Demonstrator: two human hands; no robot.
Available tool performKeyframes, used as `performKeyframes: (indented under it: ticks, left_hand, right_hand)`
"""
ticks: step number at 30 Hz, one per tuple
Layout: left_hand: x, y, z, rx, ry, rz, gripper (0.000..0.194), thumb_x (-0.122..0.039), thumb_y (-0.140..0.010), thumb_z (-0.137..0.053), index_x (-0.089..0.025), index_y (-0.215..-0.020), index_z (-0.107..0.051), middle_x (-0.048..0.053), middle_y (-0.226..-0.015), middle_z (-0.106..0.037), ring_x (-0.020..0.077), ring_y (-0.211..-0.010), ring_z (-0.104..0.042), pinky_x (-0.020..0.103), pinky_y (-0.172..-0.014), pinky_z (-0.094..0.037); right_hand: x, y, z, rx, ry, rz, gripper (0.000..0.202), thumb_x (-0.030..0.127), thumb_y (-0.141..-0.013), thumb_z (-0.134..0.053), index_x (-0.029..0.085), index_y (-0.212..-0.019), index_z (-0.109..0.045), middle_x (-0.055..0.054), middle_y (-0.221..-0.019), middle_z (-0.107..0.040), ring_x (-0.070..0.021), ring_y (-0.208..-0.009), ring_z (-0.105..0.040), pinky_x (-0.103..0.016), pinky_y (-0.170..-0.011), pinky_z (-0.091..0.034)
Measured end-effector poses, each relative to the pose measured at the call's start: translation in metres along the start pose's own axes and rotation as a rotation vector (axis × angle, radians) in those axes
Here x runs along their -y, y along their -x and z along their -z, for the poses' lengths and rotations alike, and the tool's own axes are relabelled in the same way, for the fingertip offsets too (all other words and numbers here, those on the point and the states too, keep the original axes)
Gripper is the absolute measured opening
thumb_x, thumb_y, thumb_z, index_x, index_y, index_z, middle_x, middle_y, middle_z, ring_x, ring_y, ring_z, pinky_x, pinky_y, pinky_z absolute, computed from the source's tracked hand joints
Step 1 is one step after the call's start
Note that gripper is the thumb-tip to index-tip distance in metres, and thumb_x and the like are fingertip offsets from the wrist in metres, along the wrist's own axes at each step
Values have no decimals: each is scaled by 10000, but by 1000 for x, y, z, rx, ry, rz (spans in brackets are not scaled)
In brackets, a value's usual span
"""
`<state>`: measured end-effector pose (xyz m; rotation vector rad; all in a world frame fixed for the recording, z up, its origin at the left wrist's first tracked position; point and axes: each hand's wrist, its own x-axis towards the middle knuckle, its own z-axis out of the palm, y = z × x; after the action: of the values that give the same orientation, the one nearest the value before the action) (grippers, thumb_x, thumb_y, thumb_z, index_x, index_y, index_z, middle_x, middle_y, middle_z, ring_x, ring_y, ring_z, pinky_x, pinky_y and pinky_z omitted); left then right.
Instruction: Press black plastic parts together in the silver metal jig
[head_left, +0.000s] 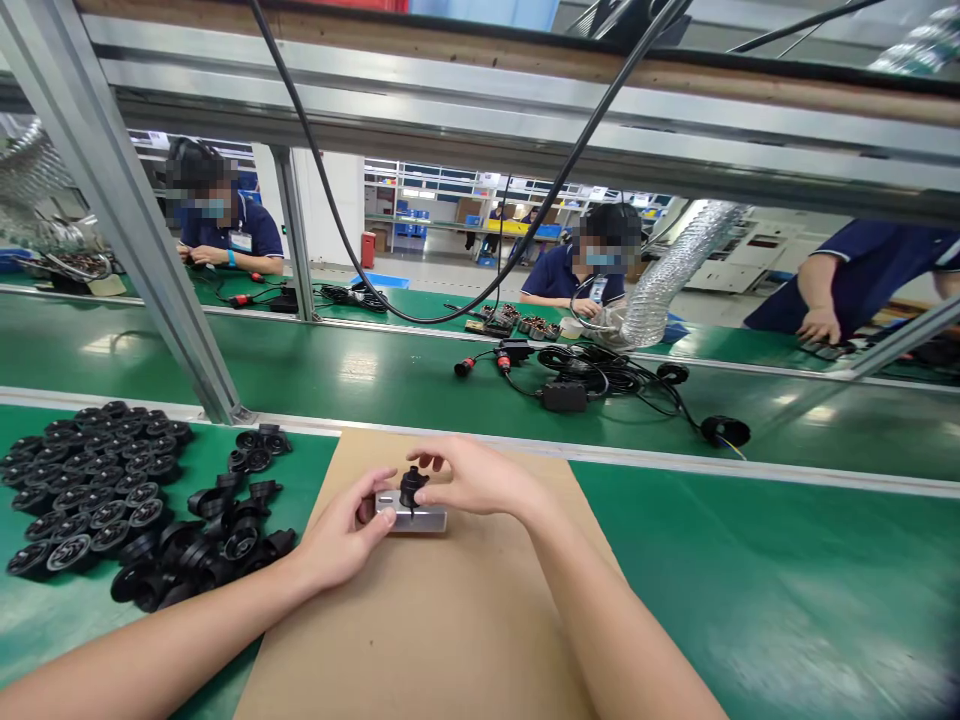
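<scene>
On a brown cardboard sheet (450,620) lies a small silver metal block (427,521). My left hand (345,530) grips the block's left end between thumb and fingers. A black plastic fitting (411,484) stands upright on the block. Around its right side my right hand (469,478) is closed, the thumb against the lower part and the fingers curled near the top. Where the fitting meets the block is partly hidden.
Many black round caps (90,480) stand in rows at the left, beside a loose pile of black fittings (210,540). Beyond the ledge lie coiled black cables (592,370). A metal post (142,230) rises at left. A co-worker (592,265) sits opposite.
</scene>
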<state>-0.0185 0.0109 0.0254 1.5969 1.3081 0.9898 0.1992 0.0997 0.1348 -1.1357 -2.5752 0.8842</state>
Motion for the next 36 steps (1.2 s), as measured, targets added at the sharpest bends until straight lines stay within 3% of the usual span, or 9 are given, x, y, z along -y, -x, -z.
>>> performKeyframes:
  ticks: [4,9,13,18,24,27,29,33,36]
  left_hand:
    - [-1,0,1,5,24,28,584,-470,-981,-589,-228,-1505,-502,122,-1330,-692,276,-1094,-654,412,-924,-501]
    - [-1,0,1,-14,5,22,585,-463,-975,-605,-233,-1504,-507,113,-1310,-699,271,-1090,-661,389,-896,-505]
    - [-2,0,2,-14,-3,20,592,-462,-974,-601,-224,-1508,-507,118,-1312,-709,239,-962,-661,382,-861,-505]
    - [-3,0,1,-8,13,20,609,-479,-970,-601,-209,-1508,-505,139,-1331,-696,275,-1056,-664,413,-911,-500]
    - [1,2,0,-7,12,-2,560,-413,-992,-584,-213,-1509,-498,135,-1331,-695,287,-1113,-663,430,-949,-519]
    - [2,5,-3,-3,-60,-36,556,-313,-971,-598,-235,-1511,-488,122,-1389,-664,292,-1148,-654,449,-985,-530]
    - [2,8,-5,3,-131,-98,569,-245,-953,-605,-255,-1510,-487,112,-1448,-624,303,-1223,-626,469,-1041,-520]
    - [3,10,-7,29,-192,-198,564,-181,-966,-569,-266,-1515,-477,108,-1482,-594,309,-1372,-544,502,-1155,-463]
    - [5,10,-8,16,-194,-195,547,-181,-979,-550,-273,-1513,-474,104,-1476,-596,303,-1373,-545,505,-1152,-473]
  right_hand:
    - [-1,-2,-2,120,1,102,279,175,-813,-688,235,-1077,-757,29,-835,-713,-134,-705,-584,-234,-605,-349]
    - [6,-4,-4,67,100,86,33,204,-776,-698,210,-805,-684,64,-653,-551,-110,-594,-415,-253,-555,-257]
    - [11,-3,-5,33,161,42,113,218,-739,-701,206,-679,-606,57,-591,-493,-119,-572,-367,-278,-545,-224]
    - [19,-4,-10,-5,220,-7,106,203,-719,-694,205,-649,-614,28,-577,-536,-134,-555,-394,-298,-537,-219]
    - [14,-1,-6,50,184,-1,93,275,-782,-752,205,-841,-738,-1,-721,-690,-147,-626,-555,-263,-539,-315]
    - [-4,6,6,68,140,-76,441,435,-887,-706,253,-1289,-700,-55,-1109,-764,-187,-881,-696,-252,-703,-466]
    - [-20,12,14,59,161,-172,659,454,-861,-726,250,-1470,-581,-114,-1359,-685,-255,-1095,-693,-306,-844,-507]
    - [-45,15,18,175,230,-273,866,314,-595,-896,258,-1422,-642,-107,-1397,-678,-358,-1186,-669,-370,-900,-531]
    - [-52,8,10,208,242,-266,699,254,-640,-833,300,-1325,-703,-52,-1303,-730,-314,-1112,-703,-346,-879,-537]
